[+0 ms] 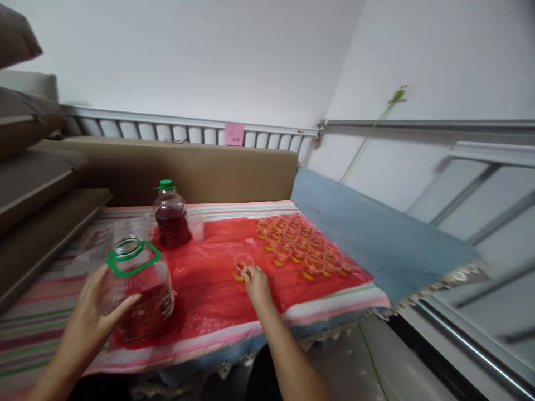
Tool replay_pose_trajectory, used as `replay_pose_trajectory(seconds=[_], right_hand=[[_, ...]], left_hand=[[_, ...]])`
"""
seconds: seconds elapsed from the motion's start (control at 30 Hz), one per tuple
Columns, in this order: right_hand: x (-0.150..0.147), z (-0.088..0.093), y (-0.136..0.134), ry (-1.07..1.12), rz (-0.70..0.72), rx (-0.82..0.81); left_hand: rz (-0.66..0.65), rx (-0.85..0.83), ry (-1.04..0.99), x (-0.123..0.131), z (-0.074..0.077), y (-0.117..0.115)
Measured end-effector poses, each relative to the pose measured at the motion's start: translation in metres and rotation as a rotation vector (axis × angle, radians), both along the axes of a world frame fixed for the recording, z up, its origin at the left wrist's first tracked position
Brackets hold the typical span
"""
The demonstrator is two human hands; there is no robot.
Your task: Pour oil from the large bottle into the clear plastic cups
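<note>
My left hand wraps the side of a large clear jug with a green handle ring, no cap, and a little reddish liquid at the bottom. My right hand pinches a small clear cup with amber liquid, standing on the red plastic sheet. Several more filled small cups stand in rows to the right. A second bottle with a green cap and dark red liquid stands behind the jug.
A stack of empty clear cups stands beside the capped bottle. A striped cloth covers the table under the red sheet. A blue towel lies at right, cardboard at the back, brown cushions at left.
</note>
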State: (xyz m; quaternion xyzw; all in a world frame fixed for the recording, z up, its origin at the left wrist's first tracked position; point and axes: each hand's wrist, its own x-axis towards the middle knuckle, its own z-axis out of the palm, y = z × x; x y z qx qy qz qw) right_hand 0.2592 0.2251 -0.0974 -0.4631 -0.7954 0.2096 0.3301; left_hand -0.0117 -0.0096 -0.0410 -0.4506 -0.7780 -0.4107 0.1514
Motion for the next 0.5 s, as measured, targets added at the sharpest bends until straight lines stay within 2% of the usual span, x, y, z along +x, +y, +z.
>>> replay_pose_trajectory(seconds=[0.13, 0.27, 0.37, 0.5], right_hand=[[0.049, 0.005, 0.013, -0.05, -0.114, 0.006], [0.092, 0.002, 0.026, -0.118, -0.223, -0.012], [0.111, -0.006, 0.035, -0.164, -0.277, -0.026], [0.121, -0.015, 0.043, -0.202, -0.317, -0.035]], left_hand=[[0.026, -0.022, 0.014, -0.002, 0.002, 0.002], [0.028, -0.049, 0.002, -0.004, 0.001, 0.003], [0.033, -0.008, 0.013, -0.004, 0.002, 0.004], [0.025, 0.018, 0.027, -0.003, 0.002, 0.004]])
